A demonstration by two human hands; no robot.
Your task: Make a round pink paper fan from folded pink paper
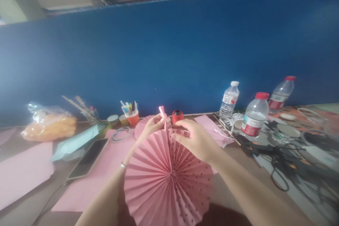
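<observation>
A round pink pleated paper fan (166, 180) stands upright in front of me, above the table. My left hand (153, 124) pinches its top edge, where a small pink ribbon loop (162, 111) sticks up. My right hand (194, 139) grips the fan's upper right rim, fingers curled over the pleats. The right half of the fan is dotted with small punched holes.
Pink paper sheets (23, 169) and a dark phone (88, 158) lie at left, with an orange bag (49, 125). A cup of pens (131, 113) and a red tape roll (177, 116) stand by the blue wall. Three water bottles (253, 116) and tangled cables (286, 164) fill the right.
</observation>
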